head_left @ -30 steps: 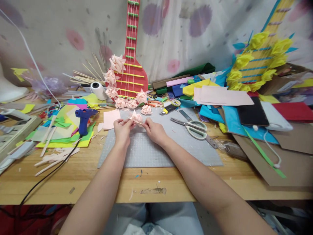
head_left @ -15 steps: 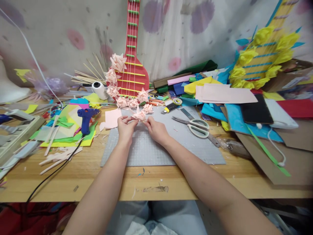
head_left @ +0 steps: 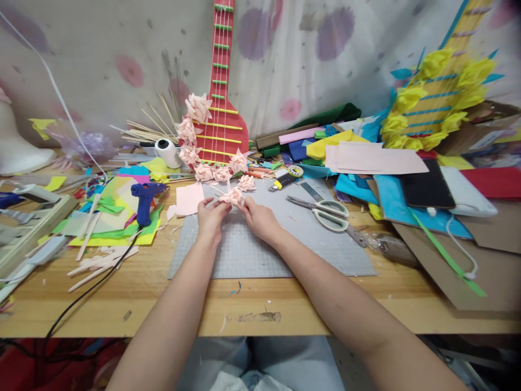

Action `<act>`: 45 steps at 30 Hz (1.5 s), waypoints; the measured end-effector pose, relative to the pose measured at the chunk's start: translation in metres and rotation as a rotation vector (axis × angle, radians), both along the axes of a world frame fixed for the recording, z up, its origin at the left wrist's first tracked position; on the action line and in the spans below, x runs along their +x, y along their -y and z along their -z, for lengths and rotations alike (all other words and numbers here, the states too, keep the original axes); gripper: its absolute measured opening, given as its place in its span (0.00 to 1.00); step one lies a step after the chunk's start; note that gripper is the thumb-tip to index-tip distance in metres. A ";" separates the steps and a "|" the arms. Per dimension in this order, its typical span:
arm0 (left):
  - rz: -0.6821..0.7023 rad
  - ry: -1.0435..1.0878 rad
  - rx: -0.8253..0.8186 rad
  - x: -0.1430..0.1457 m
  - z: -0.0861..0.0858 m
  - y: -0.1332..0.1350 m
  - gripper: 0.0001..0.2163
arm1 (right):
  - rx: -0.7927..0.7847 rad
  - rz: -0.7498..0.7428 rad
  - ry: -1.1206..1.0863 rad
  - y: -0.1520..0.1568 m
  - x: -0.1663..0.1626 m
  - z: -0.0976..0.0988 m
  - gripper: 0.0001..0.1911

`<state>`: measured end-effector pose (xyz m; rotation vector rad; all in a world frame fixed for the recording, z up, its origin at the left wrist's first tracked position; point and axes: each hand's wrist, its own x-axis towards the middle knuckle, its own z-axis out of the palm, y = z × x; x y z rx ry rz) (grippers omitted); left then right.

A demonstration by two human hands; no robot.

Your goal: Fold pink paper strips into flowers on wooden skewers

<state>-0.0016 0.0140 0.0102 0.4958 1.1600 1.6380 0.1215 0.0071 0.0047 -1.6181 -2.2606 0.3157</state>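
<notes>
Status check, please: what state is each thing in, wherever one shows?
Pink flower, held in both hands
Left grip, closed on the flower
Right grip, closed on the flower
Scissors, lying down, blades slightly parted
Glue gun, upright, corded; heat cannot be told
Utility knife, lying down; blade unclear
Red guitar, upright, strung
Pink paper square, flat

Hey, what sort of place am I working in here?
Probably a handicraft workspace: scissors lie on a gridded cutting mat, a blue glue gun sits among coloured sheets, and your left hand and right hand hold a pink flower.
</notes>
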 end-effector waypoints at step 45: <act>-0.047 0.072 -0.021 -0.004 -0.003 -0.004 0.21 | 0.057 -0.046 -0.116 0.001 0.003 -0.002 0.11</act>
